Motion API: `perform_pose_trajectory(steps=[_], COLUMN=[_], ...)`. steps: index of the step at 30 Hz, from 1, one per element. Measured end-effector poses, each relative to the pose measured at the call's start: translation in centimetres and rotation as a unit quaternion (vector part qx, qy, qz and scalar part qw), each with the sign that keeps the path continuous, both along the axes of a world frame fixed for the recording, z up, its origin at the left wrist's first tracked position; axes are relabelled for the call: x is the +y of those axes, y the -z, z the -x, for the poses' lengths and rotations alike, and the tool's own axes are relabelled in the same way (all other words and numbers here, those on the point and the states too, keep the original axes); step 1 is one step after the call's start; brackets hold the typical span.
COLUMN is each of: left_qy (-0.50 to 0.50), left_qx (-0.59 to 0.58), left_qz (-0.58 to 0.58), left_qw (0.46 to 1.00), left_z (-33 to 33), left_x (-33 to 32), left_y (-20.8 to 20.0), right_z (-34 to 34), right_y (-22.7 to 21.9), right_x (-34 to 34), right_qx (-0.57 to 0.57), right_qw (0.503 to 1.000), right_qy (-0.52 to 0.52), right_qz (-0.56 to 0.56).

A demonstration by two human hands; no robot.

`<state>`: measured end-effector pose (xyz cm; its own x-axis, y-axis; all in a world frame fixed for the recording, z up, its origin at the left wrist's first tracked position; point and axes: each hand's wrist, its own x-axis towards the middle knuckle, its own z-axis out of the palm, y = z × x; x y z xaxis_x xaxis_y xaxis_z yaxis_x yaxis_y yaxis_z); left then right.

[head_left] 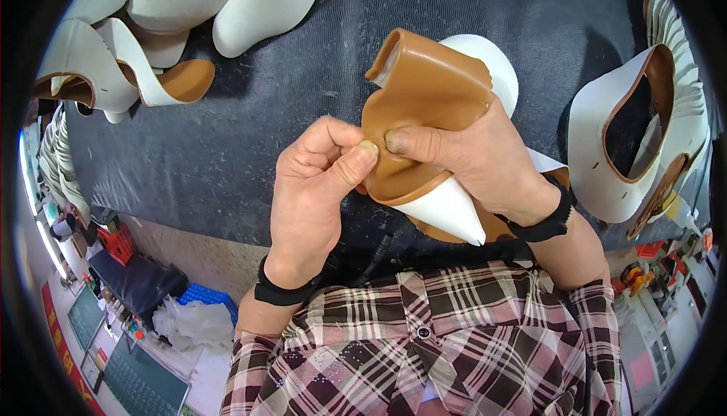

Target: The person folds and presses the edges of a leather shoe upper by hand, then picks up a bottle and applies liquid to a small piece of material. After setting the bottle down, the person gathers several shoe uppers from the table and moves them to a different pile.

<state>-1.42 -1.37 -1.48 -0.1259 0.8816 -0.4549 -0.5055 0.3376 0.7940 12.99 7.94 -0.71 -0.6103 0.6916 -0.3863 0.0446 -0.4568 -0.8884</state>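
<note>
A: Where is the folded tan-and-white leather-like shoe upper (pixel 428 90)?

B: Over the near part of the black, scuffed bench (pixel 197 162), between both hands, its pointed white end toward the person.

A: How does each grip stand?

B: The bare left hand (pixel 314 189) pinches the upper's left edge between thumb and forefinger. The bare right hand (pixel 496 162) grasps its right side, thumb pressing the tan face close to the left thumb; its other fingers are hidden.

A: And around that upper?

B: Well to its left, toward the far side, lies a pile of white shoe uppers with tan linings (pixel 269 10). To its right, well apart, stands a row of similar white uppers (pixel 594 139).
</note>
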Motion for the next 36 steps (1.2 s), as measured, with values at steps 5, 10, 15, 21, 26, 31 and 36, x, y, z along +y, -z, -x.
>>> perform_pose_trajectory(steps=[5,10,15,21,26,31,36], left_qy=[0.001,0.001,0.011,-0.015,-0.016,-0.052,-0.063], left_qx=[-0.024,-0.069,-0.063,-0.064,-0.050,-0.001,0.036], left_qz=[0.039,0.065,0.073,0.049,0.046,0.040,0.025], left_qw=[0.999,0.996,0.995,0.997,0.998,0.998,0.997], left_z=[0.1,0.0,-0.3,-0.3,-0.4,-0.3,-0.5], left_x=[0.2,0.4,0.5,0.7,0.7,0.7,0.5], left_y=[0.2,-0.1,-0.3,0.0,0.1,-0.2,-0.7], right_z=[-0.1,-0.2,0.0,-0.2,-0.7,-2.4,-4.9], right_y=[0.1,0.1,-0.1,-0.2,-0.3,-2.5,-9.1], right_x=[0.0,0.1,0.2,0.3,0.6,1.5,0.7], right_qx=[0.029,0.016,0.017,0.043,0.009,-0.078,-0.346], right_qw=[0.999,0.999,0.999,0.991,0.995,0.995,0.883], right_qy=[-0.009,-0.016,-0.025,0.023,-0.010,-0.046,0.017], right_qz=[0.035,0.037,0.034,0.122,0.098,0.053,-0.316])
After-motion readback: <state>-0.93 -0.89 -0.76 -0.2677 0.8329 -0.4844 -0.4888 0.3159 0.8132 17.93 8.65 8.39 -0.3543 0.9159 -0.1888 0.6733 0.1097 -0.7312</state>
